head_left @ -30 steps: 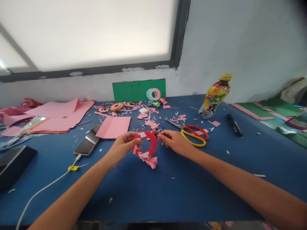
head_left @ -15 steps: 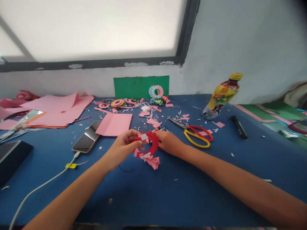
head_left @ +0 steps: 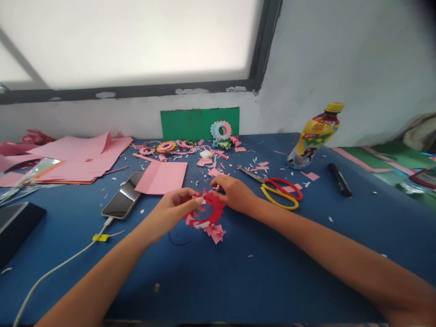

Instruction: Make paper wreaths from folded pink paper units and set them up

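Between my hands, raised a little over the blue table, is a red paper ring [head_left: 218, 212] with a toothed edge. Pink folded paper [head_left: 216, 234] hangs from its near side, and pale strips lie across its band. My left hand [head_left: 175, 204] pinches the ring's left upper part between thumb and fingers. Curled at the upper right edge of the ring is my right hand [head_left: 235, 193], thumb against the red paper; its fingertips are partly hidden.
Red-and-yellow-handled scissors [head_left: 281, 193] lie right of my hands, near a drink bottle [head_left: 315, 136] and a black pen-like object [head_left: 339, 180]. Leftward are a phone [head_left: 123, 197] on a white cable, folded pink paper [head_left: 165, 177] and stacked sheets [head_left: 78, 154]. Finished-looking paper rings [head_left: 166, 146] and scraps line the back.
The red ring has tipped so its opening shows more fully. My right hand has shifted slightly up and its fingers now show above the ring. My left hand still grips it.
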### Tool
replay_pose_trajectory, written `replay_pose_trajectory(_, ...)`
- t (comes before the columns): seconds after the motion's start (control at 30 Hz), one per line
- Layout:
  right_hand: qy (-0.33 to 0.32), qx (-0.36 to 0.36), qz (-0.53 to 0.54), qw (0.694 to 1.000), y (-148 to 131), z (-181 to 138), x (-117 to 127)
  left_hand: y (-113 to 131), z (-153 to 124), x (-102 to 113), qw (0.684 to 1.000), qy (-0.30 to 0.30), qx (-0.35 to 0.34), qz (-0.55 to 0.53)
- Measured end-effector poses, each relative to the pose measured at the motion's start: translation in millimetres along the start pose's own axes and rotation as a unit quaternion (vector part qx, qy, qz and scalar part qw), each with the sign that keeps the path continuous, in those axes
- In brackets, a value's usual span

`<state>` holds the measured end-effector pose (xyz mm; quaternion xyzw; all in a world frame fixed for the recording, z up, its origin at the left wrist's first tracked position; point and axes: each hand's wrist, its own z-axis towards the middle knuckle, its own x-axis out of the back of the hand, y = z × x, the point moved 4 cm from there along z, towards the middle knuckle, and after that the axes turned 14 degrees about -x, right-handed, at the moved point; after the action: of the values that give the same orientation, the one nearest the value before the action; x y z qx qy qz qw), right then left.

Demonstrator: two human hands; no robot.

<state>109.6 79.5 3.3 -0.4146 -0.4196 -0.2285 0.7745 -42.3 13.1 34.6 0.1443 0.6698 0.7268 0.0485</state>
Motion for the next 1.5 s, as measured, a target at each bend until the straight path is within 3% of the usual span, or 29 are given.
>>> replay_pose_trajectory(0.17,0.004,-0.02,0.006,1.0,-5.2,14.8,10.1,10.9,-4.0,8.3,0.994,-0.087,0.024,0.061)
replay_pose_trajectory(0.4,-0.062,-0.009,-0.004,0.998,-12.0,18.7,-14.1,11.0,-4.6,12.7,0.995,-0.071,0.025,0.062)
replay_pose_trajectory(0.77,-0.132,0.117,0.05,0.983,-20.3,-1.4,-26.1,11.4,-12.0,20.1,0.994,-0.044,0.073,-0.067)
replay_pose_trajectory(0.9,-0.111,0.117,0.104,0.981,-16.8,-1.7,-16.4,17.7,-15.6,14.9,0.983,-0.061,0.082,-0.153)
replay_pose_trajectory(1.07,-0.022,-0.005,0.196,0.98,-5.5,-11.1,15.6,25.1,-16.8,4.9,0.967,-0.098,0.07,-0.224)
replay_pose_trajectory(1.17,0.01,-0.144,0.322,0.936,10.9,-22.4,32.8,27.3,-16.4,0.0,0.956,-0.119,0.043,-0.265)
replay_pose_trajectory(1.3,-0.019,-0.286,0.477,0.831,29.0,-39.2,43.6,28.8,-14.4,-5.1,0.98,-0.086,0.004,-0.179)
replay_pose_trajectory(1.4,-0.054,-0.339,0.561,0.754,32.6,-46.5,45.0,34.3,-12.7,-11.0,0.994,-0.051,-0.028,-0.093)
replay_pose_trajectory(1.5,-0.039,-0.348,0.598,0.721,29.6,-48.3,46.1,41.7,-11.9,-14.3,0.998,-0.009,-0.059,-0.029)
